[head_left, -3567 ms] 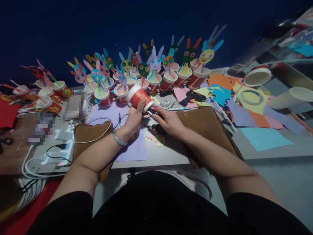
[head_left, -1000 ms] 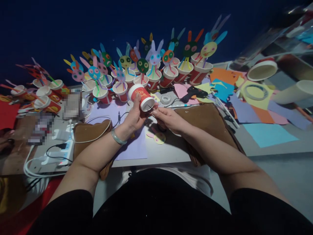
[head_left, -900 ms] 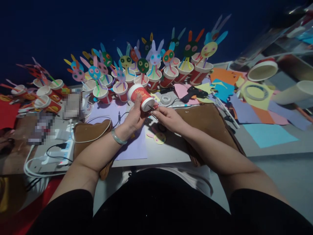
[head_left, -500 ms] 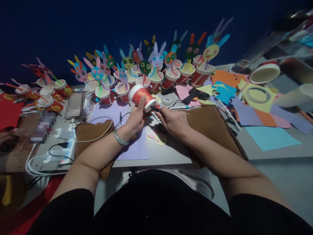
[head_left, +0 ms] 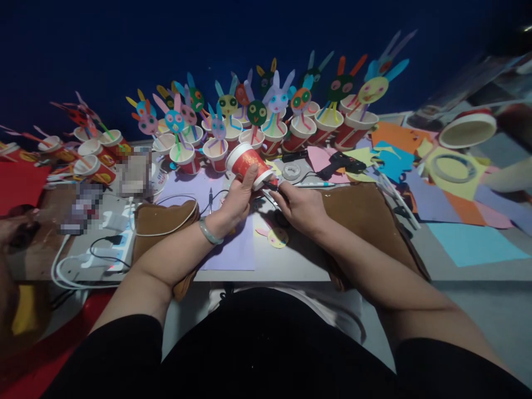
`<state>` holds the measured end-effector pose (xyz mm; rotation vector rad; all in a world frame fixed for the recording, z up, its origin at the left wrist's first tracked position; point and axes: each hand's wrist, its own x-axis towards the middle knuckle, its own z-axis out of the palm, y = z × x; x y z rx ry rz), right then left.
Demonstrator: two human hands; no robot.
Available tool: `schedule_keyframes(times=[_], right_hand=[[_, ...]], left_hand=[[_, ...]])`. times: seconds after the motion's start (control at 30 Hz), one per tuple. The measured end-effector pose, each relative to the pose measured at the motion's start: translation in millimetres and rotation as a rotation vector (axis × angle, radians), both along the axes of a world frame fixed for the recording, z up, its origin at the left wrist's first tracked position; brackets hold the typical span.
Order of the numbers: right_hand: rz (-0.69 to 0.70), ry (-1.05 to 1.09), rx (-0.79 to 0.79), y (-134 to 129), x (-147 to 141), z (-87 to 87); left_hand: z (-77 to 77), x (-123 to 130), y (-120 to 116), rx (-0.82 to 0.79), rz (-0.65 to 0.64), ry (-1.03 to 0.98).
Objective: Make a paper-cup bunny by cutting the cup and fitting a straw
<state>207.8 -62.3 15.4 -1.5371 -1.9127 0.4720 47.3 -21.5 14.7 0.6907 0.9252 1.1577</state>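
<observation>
Now the right hand (head_left: 301, 208), closed round a dark tool (head_left: 270, 187), shows its thicker part at the base of the cup (head_left: 248, 162), where a thin tip showed a second ago. The left hand (head_left: 238, 204) grips the cup, tilted, above the table (head_left: 297, 266); work apparently centres on that base.

Blue wall (head_left: 249, 33) behind — power strip (head_left: 127, 243), white cables (head_left: 53, 268) at left.

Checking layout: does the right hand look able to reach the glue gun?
Likely yes: the glue gun lies beyond the right hand, past a slim marker, nothing tall between, though that hand grips a dark tool.
</observation>
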Motion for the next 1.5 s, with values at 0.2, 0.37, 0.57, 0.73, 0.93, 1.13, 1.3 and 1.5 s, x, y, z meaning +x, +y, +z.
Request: schedule_keyframes(times=[0.2,0.37,0.57,0.73,0.93,1.13,1.3,1.5], right_hand=[[0.102,0.225,-0.168,1.7,0.5,3.4],[0.293,0.787,-0.712,6.7,-0.4,2.4],[0.011,0.014,-0.01,0.1,-0.7,-3.0],[-0.042,-0.214,0.063,-3.0,-0.3,-3.0],[0.204,0.333,-0.211,7.7,1.4,-0.4],[0.194,0.387,-0.143,5.0,-0.9,1.0],[0.202,0.314,-0.1,0.5,-1.5,2.3],[0.217,0.221,-0.047,-3.4,-1.0,2.6]], left_hand=[[-1.3,-0.8,-0.4,0.033,-0.016,0.016],[3.5,0.2,-2.4,0.035,-0.023,0.014],[-0.4,0.4,0.2,-0.005,0.0,-0.007],[-3.3,0.1,0.3,-0.011,0.005,-0.006],[-2.9,-0.1,1.5,-0.045,-0.088,-0.055],[-0.2,-1.7,5.6,-0.118,-0.119,-0.097],[4.0,-3.7,5.6,-0.144,-0.124,-0.093],[2.9,-4.0,5.0,-0.14,-0.139,-0.096]])
